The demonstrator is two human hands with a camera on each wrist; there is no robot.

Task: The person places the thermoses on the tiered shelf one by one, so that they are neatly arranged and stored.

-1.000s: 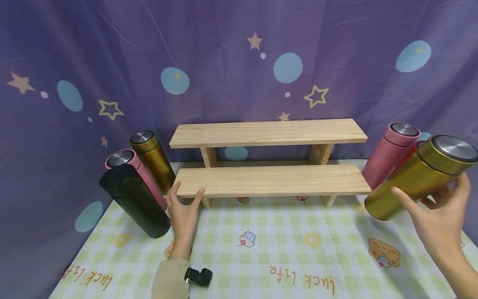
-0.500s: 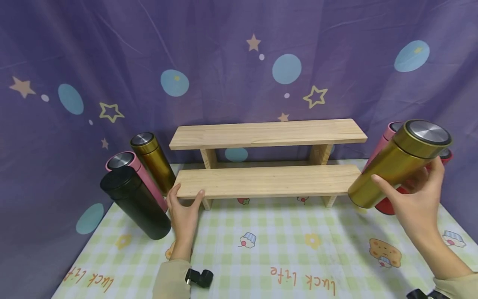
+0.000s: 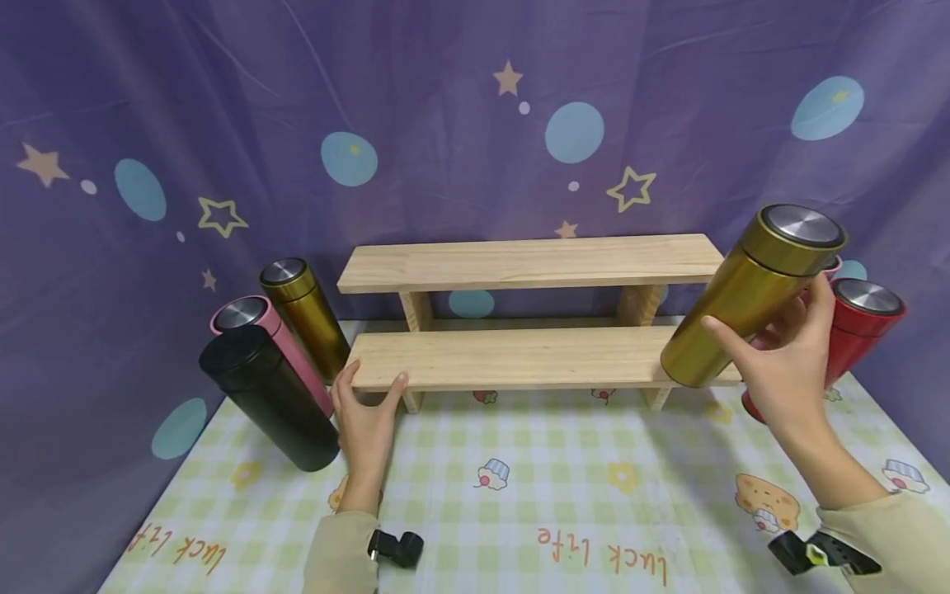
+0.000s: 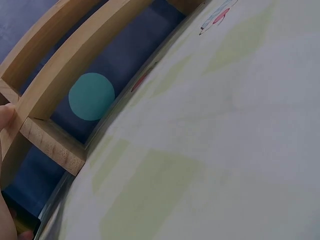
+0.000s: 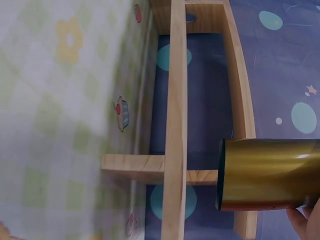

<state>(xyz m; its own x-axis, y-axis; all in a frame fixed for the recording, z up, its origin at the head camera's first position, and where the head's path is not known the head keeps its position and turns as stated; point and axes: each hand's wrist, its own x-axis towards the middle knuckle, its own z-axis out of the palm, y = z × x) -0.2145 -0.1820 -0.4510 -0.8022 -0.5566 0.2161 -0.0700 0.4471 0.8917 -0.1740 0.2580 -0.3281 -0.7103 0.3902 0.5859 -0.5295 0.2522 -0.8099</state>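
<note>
My right hand (image 3: 787,371) grips a gold thermos (image 3: 742,297) with a silver-topped lid, held tilted above the right end of the lower board. In the right wrist view the thermos (image 5: 270,175) lies across the view, its dark base toward the two-tier wooden shelf (image 5: 175,110). My left hand (image 3: 367,421) holds the front left corner of that wooden shelf (image 3: 534,359), thumb at the front edge and fingers at the left end. The left wrist view shows only part of the hand (image 4: 5,117) at the shelf's board (image 4: 65,75).
At the left stand a black thermos (image 3: 270,400), a pink thermos (image 3: 297,355) and another gold thermos (image 3: 308,318). A red thermos (image 3: 853,330) stands at the right, with a pink one mostly hidden behind my right hand. A checked cloth (image 3: 557,462) covers the table; a purple curtain (image 3: 445,124) hangs behind.
My right hand has carried the gold thermos left and upward, from beside the right-hand bottles to over the shelf's right end. The red thermos shows more now. The left hand has stayed put.
</note>
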